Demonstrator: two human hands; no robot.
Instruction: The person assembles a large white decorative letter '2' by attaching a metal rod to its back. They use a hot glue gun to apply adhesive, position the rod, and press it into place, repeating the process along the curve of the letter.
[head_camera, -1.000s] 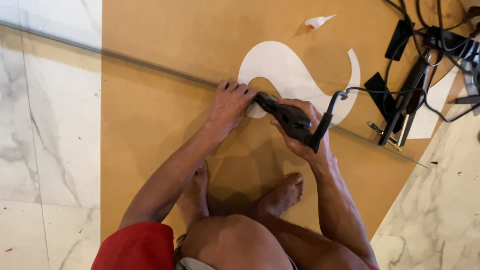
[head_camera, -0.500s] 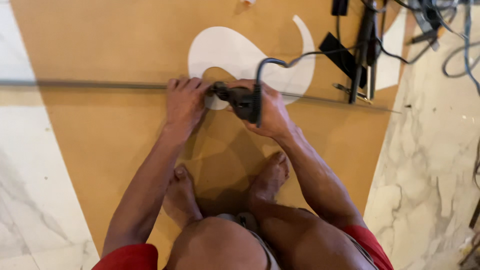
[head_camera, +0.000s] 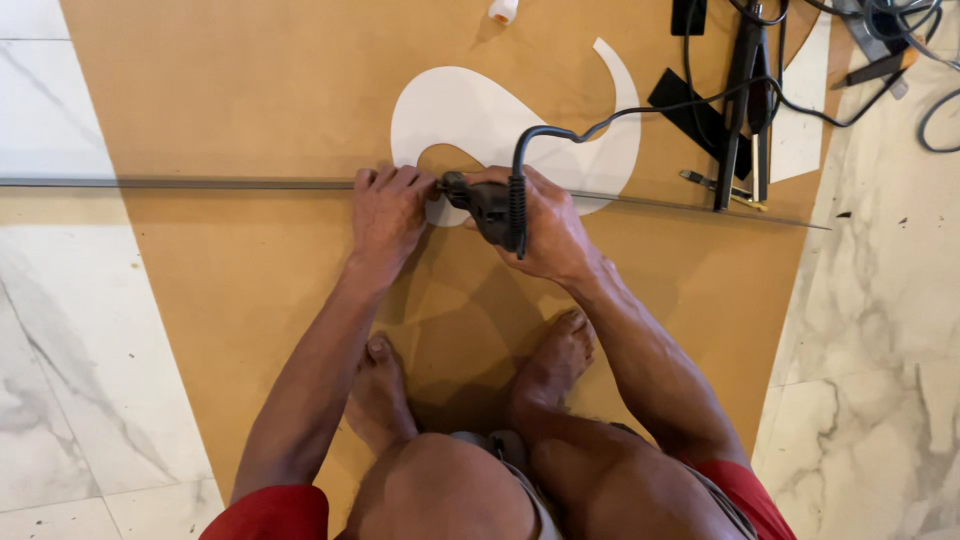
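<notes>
From the head view I look straight down at both hands working on a wide brown board (head_camera: 250, 280) laid flat on a pale marble floor (head_camera: 60, 330). My right hand (head_camera: 540, 225) is wrapped tightly around a small dark corded power tool (head_camera: 490, 205), fingers closed over its body, its nose pointing left toward the left hand (head_camera: 385, 205). That hand lies flat, fingers together and curled slightly down, pressing on a long thin metal straightedge (head_camera: 200, 184) that runs across the board. The tool sits just where the straightedge crosses a white curved cut-out shape (head_camera: 480, 120).

I judge the tool compact, rigid and fairly light, best held around its body as now, with the stiff black cord (head_camera: 620, 115) trailing up and away. The white shape looks thin and flat, likely to slide unless pinned.

The board looks smooth and hard. Clamps and black cables (head_camera: 750, 90) lie at its upper right. Bare feet rest on the board below the hands.
</notes>
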